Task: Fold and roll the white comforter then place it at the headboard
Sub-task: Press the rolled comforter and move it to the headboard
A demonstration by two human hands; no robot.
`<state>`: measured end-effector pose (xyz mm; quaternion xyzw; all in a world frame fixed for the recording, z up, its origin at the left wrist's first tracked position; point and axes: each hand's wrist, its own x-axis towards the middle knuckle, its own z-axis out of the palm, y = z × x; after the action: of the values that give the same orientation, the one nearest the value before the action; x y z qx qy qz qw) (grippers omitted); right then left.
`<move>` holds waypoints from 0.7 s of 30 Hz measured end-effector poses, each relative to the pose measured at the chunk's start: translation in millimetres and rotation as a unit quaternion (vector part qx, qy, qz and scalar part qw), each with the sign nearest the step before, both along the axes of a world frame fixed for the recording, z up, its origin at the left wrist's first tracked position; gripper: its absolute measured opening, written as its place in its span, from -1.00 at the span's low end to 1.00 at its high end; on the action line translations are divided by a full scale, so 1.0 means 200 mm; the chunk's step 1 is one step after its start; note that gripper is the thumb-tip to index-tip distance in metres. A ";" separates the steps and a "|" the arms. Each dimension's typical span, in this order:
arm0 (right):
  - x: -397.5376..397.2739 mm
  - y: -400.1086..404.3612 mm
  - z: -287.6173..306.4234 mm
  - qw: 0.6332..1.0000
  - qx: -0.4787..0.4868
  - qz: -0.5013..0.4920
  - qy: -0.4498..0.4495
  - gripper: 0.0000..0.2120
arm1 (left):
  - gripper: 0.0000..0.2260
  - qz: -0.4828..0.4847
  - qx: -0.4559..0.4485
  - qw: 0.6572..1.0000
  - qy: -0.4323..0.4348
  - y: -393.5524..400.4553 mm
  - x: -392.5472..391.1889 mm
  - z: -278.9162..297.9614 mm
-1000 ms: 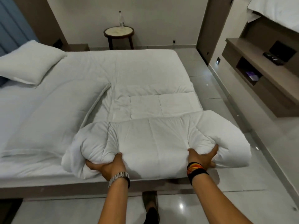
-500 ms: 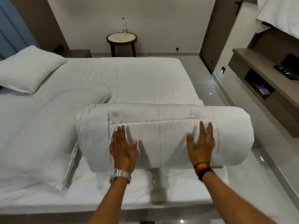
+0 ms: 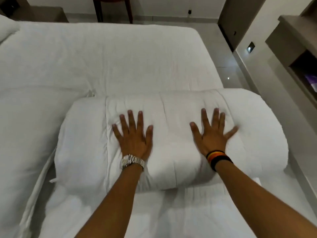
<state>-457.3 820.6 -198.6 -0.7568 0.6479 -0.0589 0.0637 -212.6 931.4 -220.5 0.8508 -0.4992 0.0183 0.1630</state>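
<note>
The white comforter [image 3: 173, 134] lies as a thick roll across the near part of the bed [image 3: 109, 62], its right end hanging past the bed's right edge. My left hand [image 3: 134, 136], with a metal watch on the wrist, presses flat on top of the roll left of its middle seam, fingers spread. Right of that seam, my right hand [image 3: 211, 134], wearing striped wristbands, also lies flat with fingers apart. Neither hand grips the fabric. The headboard is out of view.
A folded white layer [image 3: 27, 127] lies along the bed's left side and a pillow corner [image 3: 6, 30] shows at far left. A round side table's legs [image 3: 113, 9] stand beyond the bed. Tiled floor [image 3: 229, 69] and a wall shelf unit [image 3: 298, 48] run along the right.
My hands lifted the comforter's near edge, rolled it away from me into a full roll, then flattened on top. The roll has moved farther up the bed and the view has come closer.
</note>
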 end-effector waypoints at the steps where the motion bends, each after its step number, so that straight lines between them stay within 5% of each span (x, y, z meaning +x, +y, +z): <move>1: 0.02 -0.05 -0.04 1.000 0.006 0.002 0.023 -0.27 | -0.40 -0.002 0.011 1.000 0.001 -0.05 0.02 -0.04; 9: 0.10 -0.20 -0.36 0.985 0.135 0.001 0.109 -0.18 | -0.39 -0.027 0.085 0.996 0.013 -0.21 0.05 -0.36; 15: 0.10 -0.35 -0.03 0.992 -0.056 0.104 0.049 -0.17 | -0.34 0.005 0.016 1.000 0.018 -0.26 -0.02 -0.10; 21: 0.05 -0.52 -0.16 0.979 0.111 0.136 0.106 -0.11 | -0.35 0.006 0.135 0.991 -0.003 -0.29 -0.04 -0.17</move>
<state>-448.0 717.4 -230.5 -0.8277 0.5449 0.1033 0.0856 -221.0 873.0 -255.3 0.8679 -0.4925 -0.0458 0.0446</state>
